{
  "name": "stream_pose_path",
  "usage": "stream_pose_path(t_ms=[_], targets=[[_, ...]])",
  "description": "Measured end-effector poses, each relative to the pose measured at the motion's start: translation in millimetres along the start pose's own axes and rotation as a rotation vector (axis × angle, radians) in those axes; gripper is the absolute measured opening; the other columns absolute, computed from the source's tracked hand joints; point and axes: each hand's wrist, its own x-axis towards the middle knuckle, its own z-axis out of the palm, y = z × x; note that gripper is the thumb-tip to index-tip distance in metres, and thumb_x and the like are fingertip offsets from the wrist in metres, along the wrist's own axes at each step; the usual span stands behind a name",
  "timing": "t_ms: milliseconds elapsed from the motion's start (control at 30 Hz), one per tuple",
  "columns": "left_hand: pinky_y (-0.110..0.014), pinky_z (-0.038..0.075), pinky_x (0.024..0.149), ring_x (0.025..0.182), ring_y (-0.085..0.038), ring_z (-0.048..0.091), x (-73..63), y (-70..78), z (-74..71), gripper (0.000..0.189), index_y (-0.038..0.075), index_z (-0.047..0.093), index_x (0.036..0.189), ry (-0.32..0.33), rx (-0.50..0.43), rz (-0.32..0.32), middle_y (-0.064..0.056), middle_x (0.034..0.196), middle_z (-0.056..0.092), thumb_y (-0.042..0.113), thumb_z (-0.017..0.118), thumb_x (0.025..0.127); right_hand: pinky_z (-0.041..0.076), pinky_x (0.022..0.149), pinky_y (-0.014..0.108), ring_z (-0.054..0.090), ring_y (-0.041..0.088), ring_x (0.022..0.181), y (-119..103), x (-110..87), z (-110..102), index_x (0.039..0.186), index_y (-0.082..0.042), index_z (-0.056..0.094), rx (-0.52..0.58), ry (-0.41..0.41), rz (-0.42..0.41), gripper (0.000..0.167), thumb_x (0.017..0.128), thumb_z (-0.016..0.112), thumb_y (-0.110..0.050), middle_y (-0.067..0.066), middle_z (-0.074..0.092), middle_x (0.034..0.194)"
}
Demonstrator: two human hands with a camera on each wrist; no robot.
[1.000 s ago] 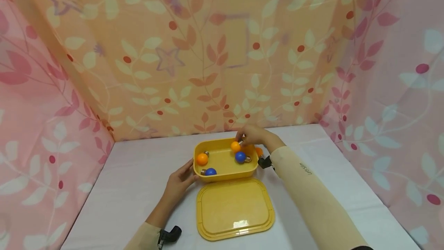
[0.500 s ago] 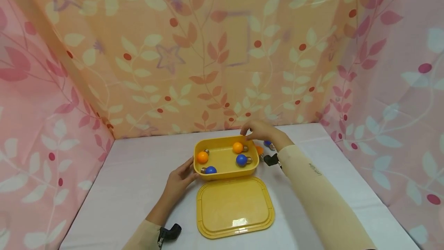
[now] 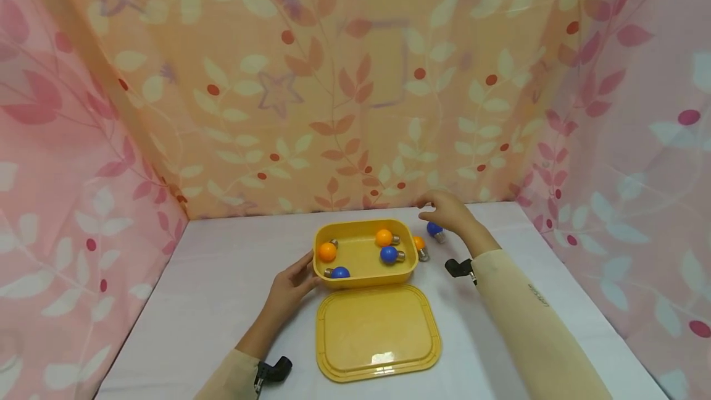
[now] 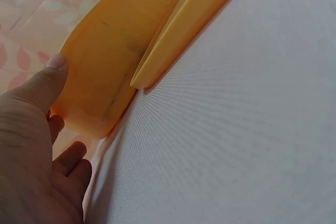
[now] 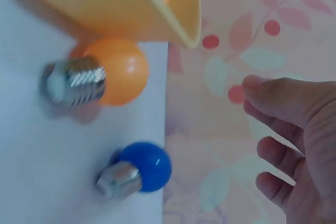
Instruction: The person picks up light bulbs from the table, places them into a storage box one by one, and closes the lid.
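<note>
A yellow plastic box [image 3: 366, 279] stands uncovered on the table with two orange and two blue light bulbs inside. My left hand [image 3: 290, 286] holds it by its left end; in the left wrist view the thumb [image 4: 55, 69] lies against its wall and the fingers bend round the corner. Beyond the box's right end, my right hand [image 3: 449, 212] hovers with loosely bent fingers and nothing in them. Below that hand lies a blue bulb [image 3: 434, 229]. An orange bulb [image 5: 121, 72] rests by the box's right wall, its metal screw base pointing away from the box.
The yellow lid [image 3: 378, 332] lies flat in front of the box. A white cloth [image 3: 216, 301] covers the table. Patterned curtains [image 3: 333, 79] stand at the back and along both sides.
My right hand let go of an orange bulb inside the box at the right, then moved out over the rim toward the blue bulb outside. My left hand stayed on the box.
</note>
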Motion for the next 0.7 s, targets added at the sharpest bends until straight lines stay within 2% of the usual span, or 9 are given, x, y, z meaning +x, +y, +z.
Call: stream_pose_path(t_ms=[100, 300, 433, 700], targets=[[-0.041, 0.040, 0.117, 0.144, -0.019, 0.047, -0.1, -1.6, 1.5, 0.070, 0.034, 0.052, 0.151, 0.000, 0.015, -0.001, 0.009, 0.155, 0.050, 0.047, 0.079, 0.087, 0.051, 0.103, 0.057, 0.061, 0.037, 0.117, 12, -11.0, -1, 0.122, -0.011, 0.072, 0.042, 0.050, 0.051, 0.032, 0.092, 0.077, -0.022, 0.008, 0.072, 0.119], [-0.042, 0.042, 0.116, 0.142, -0.019, 0.049, 1.3, -1.4, 0.4, 0.069, 0.035, 0.052, 0.151, 0.012, 0.029, 0.010, 0.009, 0.154, 0.050, 0.047, 0.078, 0.088, 0.050, 0.101, 0.058, 0.062, 0.041, 0.112, 35, -23.0, 5, 0.116, -0.008, 0.074, 0.080, 0.132, 0.085, 0.030, 0.089, 0.080, -0.018, 0.012, 0.074, 0.114], [-0.042, 0.042, 0.116, 0.143, -0.020, 0.049, 0.7, 0.2, -0.6, 0.069, 0.034, 0.052, 0.151, 0.019, 0.047, 0.017, 0.008, 0.154, 0.051, 0.047, 0.078, 0.088, 0.050, 0.100, 0.057, 0.062, 0.039, 0.109, 47, -30.5, 14, 0.119, -0.006, 0.073, 0.101, 0.141, 0.142, 0.035, 0.089, 0.081, -0.022, 0.013, 0.074, 0.115], [-0.041, 0.041, 0.117, 0.144, -0.019, 0.047, -1.0, 1.5, 2.1, 0.071, 0.036, 0.051, 0.151, 0.002, 0.039, -0.013, 0.009, 0.155, 0.049, 0.050, 0.078, 0.087, 0.050, 0.102, 0.055, 0.060, 0.038, 0.114, 55, -50.3, 29, 0.130, -0.004, 0.067, 0.157, 0.123, 0.323, 0.049, 0.091, 0.079, -0.030, 0.016, 0.072, 0.122]])
